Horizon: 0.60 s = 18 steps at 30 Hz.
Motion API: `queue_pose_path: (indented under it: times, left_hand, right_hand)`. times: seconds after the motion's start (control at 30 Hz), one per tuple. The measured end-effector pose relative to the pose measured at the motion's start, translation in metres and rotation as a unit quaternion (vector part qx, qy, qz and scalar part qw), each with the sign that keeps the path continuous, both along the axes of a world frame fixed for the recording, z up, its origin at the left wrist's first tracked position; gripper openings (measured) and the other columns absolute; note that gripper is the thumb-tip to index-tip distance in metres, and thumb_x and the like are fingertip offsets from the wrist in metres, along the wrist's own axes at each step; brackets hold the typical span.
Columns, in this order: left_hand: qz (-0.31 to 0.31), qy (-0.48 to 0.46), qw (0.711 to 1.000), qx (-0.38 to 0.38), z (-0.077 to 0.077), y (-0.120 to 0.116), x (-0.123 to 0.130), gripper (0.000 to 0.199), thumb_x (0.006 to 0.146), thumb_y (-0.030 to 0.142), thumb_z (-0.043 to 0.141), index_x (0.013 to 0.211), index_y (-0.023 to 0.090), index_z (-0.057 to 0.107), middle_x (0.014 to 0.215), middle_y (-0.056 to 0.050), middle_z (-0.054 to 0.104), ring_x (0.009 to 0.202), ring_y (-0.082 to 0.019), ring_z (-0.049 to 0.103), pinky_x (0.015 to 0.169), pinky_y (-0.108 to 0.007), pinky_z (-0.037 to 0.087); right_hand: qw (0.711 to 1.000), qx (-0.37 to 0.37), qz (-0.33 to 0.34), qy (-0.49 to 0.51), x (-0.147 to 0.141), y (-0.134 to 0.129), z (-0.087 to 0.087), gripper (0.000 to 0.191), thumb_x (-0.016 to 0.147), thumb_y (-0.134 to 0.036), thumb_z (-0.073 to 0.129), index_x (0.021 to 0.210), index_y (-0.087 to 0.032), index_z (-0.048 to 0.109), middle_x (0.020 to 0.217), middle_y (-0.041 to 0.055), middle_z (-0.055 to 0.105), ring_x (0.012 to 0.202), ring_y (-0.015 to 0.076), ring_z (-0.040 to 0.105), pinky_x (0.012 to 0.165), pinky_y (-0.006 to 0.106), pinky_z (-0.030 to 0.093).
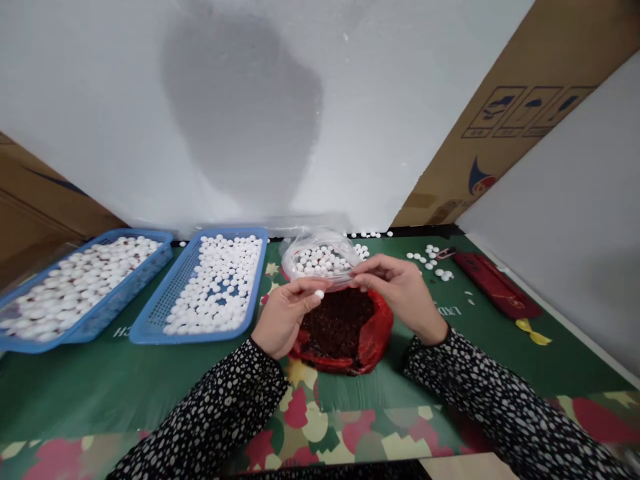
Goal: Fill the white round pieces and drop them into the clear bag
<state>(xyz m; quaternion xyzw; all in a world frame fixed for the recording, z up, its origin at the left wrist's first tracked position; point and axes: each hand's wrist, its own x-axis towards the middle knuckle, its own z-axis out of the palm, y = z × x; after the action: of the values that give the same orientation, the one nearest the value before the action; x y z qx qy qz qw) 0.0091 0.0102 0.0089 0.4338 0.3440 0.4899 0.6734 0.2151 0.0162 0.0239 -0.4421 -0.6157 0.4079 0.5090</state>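
A clear plastic bag (339,245) holding small white balls (320,260) lies open in front of me. My left hand (287,310) is closed, its thumb and fingers at the bag's near left edge. A small white piece (319,294) shows at the left thumb tip; whether it is a ball or the nail I cannot tell. My right hand (403,287) pinches the near right edge of the same bag. Below and between both hands, a red plastic bag (376,337) stands open with dark brown crumbly stuff (340,323) inside.
Two blue baskets (193,338) (95,327) of white balls stand to the left. Loose white balls (429,257) lie at right, near a dark red phone-like case (495,283) and a yellow wrapper (533,331). A white panel (360,133) and cardboard (450,167) rise behind the green cloth.
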Motion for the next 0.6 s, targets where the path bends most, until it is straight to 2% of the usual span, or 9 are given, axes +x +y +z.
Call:
queue_pose_path:
  times: [0.13,0.27,0.37,0.43,0.6]
  left_hand:
    - [0.022,-0.007,1.000,-0.017,-0.003,0.002,-0.001,0.016,0.069,0.024,0.080,0.083,0.016,0.075,0.097,-0.008,0.074,0.094,-0.019,0.065,0.090,-0.035,0.049]
    - [0.030,-0.001,0.999,-0.035,-0.003,0.001,-0.001,0.021,0.068,0.021,0.081,0.087,0.014,0.075,0.081,-0.006,0.073,0.075,-0.012,0.063,0.071,-0.024,0.048]
    - [0.034,-0.024,0.998,-0.050,-0.004,0.002,0.000,0.022,0.067,0.022,0.082,0.085,0.014,0.073,0.078,-0.005,0.073,0.072,-0.012,0.064,0.070,-0.023,0.048]
    - [0.030,-0.036,0.998,-0.053,-0.005,0.002,0.000,0.022,0.067,0.024,0.083,0.082,0.013,0.073,0.074,-0.004,0.072,0.068,-0.011,0.063,0.068,-0.023,0.047]
    - [0.021,-0.025,0.998,-0.044,-0.005,0.001,0.001,0.023,0.066,0.027,0.083,0.080,0.013,0.072,0.072,-0.004,0.071,0.065,-0.011,0.061,0.066,-0.023,0.046]
  right_hand:
    - [0.994,-0.044,0.045,0.089,-0.021,-0.015,-0.002,0.012,0.085,-0.029,0.064,0.093,-0.020,0.064,0.091,0.0052,0.074,0.084,0.0180,0.072,0.078,0.036,0.060]
    - [0.995,-0.027,0.048,0.078,-0.025,-0.018,-0.007,0.008,0.086,-0.028,0.065,0.087,-0.020,0.068,0.106,0.0070,0.071,0.093,0.0181,0.070,0.087,0.038,0.058]
    - [0.998,-0.001,0.039,0.047,-0.025,-0.020,-0.009,0.003,0.082,-0.025,0.069,0.083,-0.022,0.072,0.093,0.0035,0.073,0.086,0.0174,0.070,0.083,0.038,0.058]
    - [0.996,-0.021,0.058,0.060,-0.027,-0.021,-0.011,0.004,0.082,-0.024,0.069,0.086,-0.023,0.072,0.083,0.0015,0.073,0.078,0.0165,0.070,0.078,0.037,0.059]
    - [0.991,-0.061,0.090,0.083,-0.032,-0.022,-0.011,0.008,0.082,-0.029,0.070,0.086,-0.022,0.068,0.082,0.0020,0.074,0.075,0.0170,0.072,0.075,0.036,0.059]
